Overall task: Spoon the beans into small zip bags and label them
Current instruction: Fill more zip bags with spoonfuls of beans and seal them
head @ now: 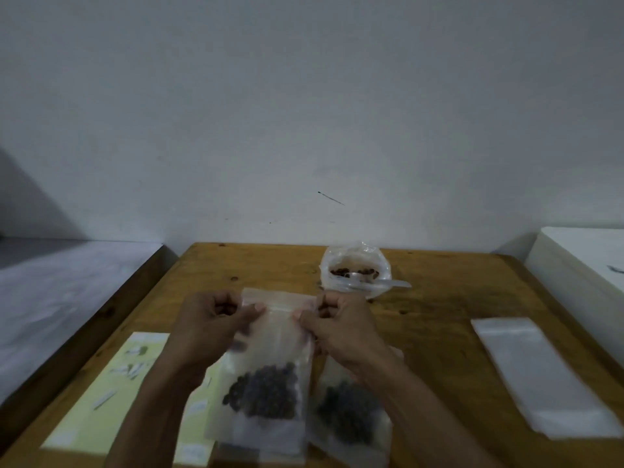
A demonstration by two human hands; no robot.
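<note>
Both hands are pinching the top strip of a small zip bag (270, 349), the left hand (209, 325) at its left end and the right hand (341, 329) at its right, fingers curled and thumbs pressing the seal. The bag is hanging between them, beans (263, 390) pooling at its bottom. A second filled bag (351, 423) is lying just right of it on the bench (439, 315). A yellow label sheet (111, 393) is lying to the left, empty bags (537, 373) to the right, and an open bean sack (354, 271) with a spoon (388, 283) is sitting behind.

Wooden table (439, 332) with open bean bag (354, 270), yellow label sheet (101, 400), clear zip-bag stack (540, 373), 1 filled bag (351, 410).
</note>
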